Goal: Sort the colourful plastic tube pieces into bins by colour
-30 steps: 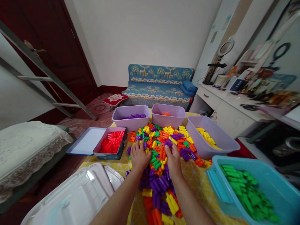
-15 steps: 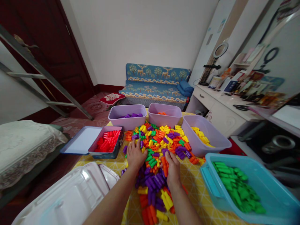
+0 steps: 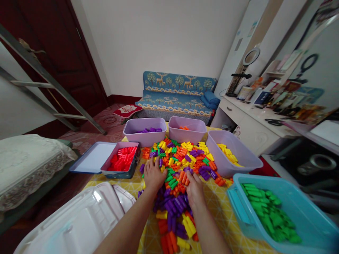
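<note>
A heap of tube-shaped plastic building blocks [image 3: 176,203] in purple, orange, yellow and green spreads over the table. My left hand [image 3: 154,175] lies palm down on the heap's left side, fingers stretched out over purple and yellow pieces. Right of the heap's middle is my right hand [image 3: 195,188], its fingers apart and nothing visibly gripped. Just left of its fingertips rests an orange block [image 3: 183,177]. Some blocks under both hands are hidden.
Lilac bins hold purple [image 3: 144,139], orange [image 3: 186,135] and yellow blocks [image 3: 234,160]. A turquoise tub [image 3: 238,208] of green blocks stands right. Left are a hinged box [image 3: 120,174] of red pieces and white lids [image 3: 79,218]. Yellow cloth [image 3: 219,211] covers the table.
My right hand has let go of the orange block, which now lies on the heap, and its fingers have opened. My left hand has hardly moved.
</note>
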Demonstrator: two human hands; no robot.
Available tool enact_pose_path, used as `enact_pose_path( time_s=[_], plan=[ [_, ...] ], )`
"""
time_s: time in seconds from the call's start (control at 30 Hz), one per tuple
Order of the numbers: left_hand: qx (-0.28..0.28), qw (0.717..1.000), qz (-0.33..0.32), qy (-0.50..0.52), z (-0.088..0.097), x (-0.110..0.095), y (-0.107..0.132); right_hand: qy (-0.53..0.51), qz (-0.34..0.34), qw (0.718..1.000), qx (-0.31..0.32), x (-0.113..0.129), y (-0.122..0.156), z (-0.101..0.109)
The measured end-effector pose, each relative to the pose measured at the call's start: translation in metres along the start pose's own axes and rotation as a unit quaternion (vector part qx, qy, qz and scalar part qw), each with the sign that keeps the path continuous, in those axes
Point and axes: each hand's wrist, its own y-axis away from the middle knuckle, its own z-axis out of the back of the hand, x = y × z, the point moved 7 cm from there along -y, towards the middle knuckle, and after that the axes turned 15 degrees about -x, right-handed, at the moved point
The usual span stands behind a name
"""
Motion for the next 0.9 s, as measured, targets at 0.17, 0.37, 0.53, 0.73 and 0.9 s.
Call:
enact_pose_path(
  time_s=[0.17, 0.37, 0.53, 0.73, 0.9],
  plan=[
    [-0.006, 1.000, 0.000, 0.003, -0.001, 0.001, 0.000, -0.024, -0.012, 0.999, 0.030, -0.002, 0.000, -0.003],
    [-0.013, 1.000, -0.002, 0.005, -0.003, 0.001, 0.001, -0.005, -0.005, 0.997, 0.079, 0.002, 0.009, -0.008],
    [-0.010, 1.000, 0.000, 0.005, -0.003, 0.002, 0.001, 0.009, 0.014, 0.995, 0.096, 0.006, 0.013, -0.010],
    [-0.013, 1.000, -0.003, 0.002, -0.004, 0.002, 0.001, 0.020, 0.058, 0.995, 0.082, 0.011, 0.015, -0.007],
    [-0.005, 1.000, -0.001, 0.000, -0.002, 0.002, 0.001, 0.044, 0.076, 0.996, 0.007, 0.015, 0.015, 0.001]
  ],
)
